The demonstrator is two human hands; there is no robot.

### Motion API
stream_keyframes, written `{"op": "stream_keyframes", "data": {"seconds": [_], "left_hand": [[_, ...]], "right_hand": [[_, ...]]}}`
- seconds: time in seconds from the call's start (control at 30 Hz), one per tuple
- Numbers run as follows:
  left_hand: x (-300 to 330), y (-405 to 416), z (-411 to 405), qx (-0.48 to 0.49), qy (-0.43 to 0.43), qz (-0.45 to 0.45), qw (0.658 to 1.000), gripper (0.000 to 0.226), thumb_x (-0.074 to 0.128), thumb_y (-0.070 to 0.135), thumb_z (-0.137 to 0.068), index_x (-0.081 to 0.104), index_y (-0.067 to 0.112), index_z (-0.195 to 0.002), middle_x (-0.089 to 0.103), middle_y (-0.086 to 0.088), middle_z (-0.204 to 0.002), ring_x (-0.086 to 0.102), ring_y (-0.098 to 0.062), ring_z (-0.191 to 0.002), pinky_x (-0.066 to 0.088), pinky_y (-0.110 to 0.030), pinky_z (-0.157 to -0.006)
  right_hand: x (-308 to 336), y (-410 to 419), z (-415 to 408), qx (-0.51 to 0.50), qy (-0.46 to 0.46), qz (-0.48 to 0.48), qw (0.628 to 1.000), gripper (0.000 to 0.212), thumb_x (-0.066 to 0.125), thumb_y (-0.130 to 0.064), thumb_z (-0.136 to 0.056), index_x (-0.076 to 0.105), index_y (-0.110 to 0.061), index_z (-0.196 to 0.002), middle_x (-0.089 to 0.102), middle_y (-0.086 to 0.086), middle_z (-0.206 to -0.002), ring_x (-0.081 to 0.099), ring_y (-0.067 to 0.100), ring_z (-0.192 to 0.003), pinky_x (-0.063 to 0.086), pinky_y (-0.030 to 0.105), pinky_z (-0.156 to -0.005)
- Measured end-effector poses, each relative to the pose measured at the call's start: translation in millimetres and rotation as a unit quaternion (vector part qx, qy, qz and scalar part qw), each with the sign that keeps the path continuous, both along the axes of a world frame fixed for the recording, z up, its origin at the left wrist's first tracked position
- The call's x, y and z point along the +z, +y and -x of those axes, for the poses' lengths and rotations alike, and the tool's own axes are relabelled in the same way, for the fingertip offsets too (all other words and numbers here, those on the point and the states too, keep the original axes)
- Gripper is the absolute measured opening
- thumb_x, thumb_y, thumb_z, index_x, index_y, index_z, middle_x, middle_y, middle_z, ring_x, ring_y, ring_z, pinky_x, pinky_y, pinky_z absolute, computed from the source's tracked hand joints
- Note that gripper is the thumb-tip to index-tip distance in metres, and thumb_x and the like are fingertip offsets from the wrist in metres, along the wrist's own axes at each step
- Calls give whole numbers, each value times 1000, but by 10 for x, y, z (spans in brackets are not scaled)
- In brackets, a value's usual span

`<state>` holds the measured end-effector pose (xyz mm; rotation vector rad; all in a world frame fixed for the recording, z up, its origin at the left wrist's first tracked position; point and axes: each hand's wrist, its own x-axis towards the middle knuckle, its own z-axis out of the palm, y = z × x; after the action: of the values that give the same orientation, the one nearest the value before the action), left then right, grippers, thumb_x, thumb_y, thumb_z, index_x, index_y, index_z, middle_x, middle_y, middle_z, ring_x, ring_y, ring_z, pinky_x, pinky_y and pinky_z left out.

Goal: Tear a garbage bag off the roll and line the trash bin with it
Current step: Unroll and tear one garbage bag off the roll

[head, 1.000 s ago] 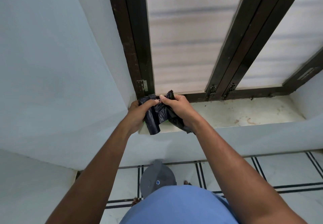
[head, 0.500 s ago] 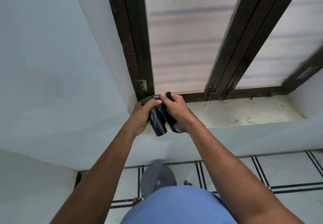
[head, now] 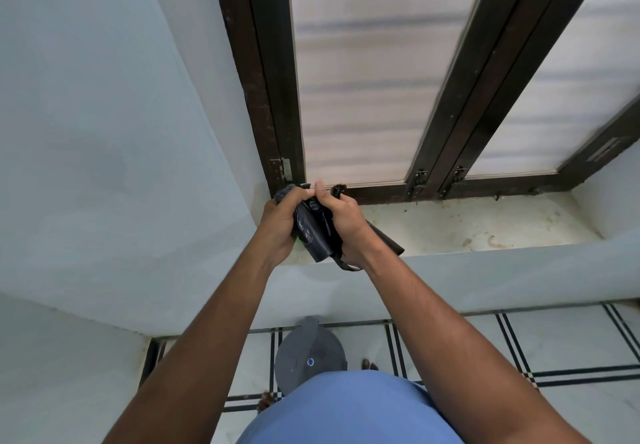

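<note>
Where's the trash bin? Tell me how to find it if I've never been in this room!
Start at the big dark-framed window and drop down past its pale sill to the white tiled floor with black stripes. The trash bin stands there by the wall, right under the person's arms. It is the only round grey thing on the floor, with a tiny blue dot on its lid.

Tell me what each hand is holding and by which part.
Both hold the black garbage bag roll. The left hand wraps its left side, the right hand grips its right side, and the thumbs pinch the plastic at the top.
</note>
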<state>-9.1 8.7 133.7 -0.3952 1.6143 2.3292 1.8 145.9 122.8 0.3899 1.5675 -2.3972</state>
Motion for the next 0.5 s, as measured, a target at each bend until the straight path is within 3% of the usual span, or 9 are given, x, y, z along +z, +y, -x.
{"op": "stream_keyframes", "data": {"seconds": [0.17, 0.27, 0.33, 0.4, 0.5], "left_hand": [[-14, -12, -14, -7, 20, 28, 999, 27, 82, 24, -89, 77, 6, -109, 78, -13, -101, 76, -31, -104, 62, -44, -93], [-30, -13, -40, 8, 25, 55, 998, 24, 83, 25, -92, 77, 8, -108, 80, -11, -103, 78, -29, -104, 63, -42, -91], [-46, -3, -49, 24, 21, 77, 996, 39, 86, 29, -88, 76, 4, -116, 81, -15, -112, 79, -33, -109, 65, -46, -96], [-59, 1, -56, 34, 25, 90, 995, 57, 89, 35, -80, 74, 1, -124, 80, -19, -118, 79, -35, -112, 66, -46, -95], [-87, -4, -88, 37, 26, 97, 994, 72, 90, 42, -73, 70, 0, -129, 78, -20, -121, 79, -33, -112, 66, -40, -87]], "right_hand": [[4, -30, -8, -15, -3, 33, 999, 53, 75, -43, -107, 75, 5, -130, 76, 33, -128, 80, 40, -106, 66, 51, -93], [-34, -33, 30, -31, 34, -30, 999, 51, 74, -36, -109, 71, 13, -122, 75, 37, -120, 80, 49, -103, 65, 58, -94], [-53, -51, 52, -36, 46, -83, 995, 48, 74, -37, -109, 71, 10, -107, 78, 33, -101, 80, 42, -91, 66, 53, -85], [-61, -65, 60, -43, 42, -99, 993, 35, 73, -36, -110, 72, -3, -97, 76, 17, -85, 77, 28, -82, 63, 41, -75], [-110, -63, 62, -25, 45, -100, 994, 34, 73, -38, -109, 71, -11, -89, 74, 12, -83, 73, 26, -82, 59, 41, -76]]}}
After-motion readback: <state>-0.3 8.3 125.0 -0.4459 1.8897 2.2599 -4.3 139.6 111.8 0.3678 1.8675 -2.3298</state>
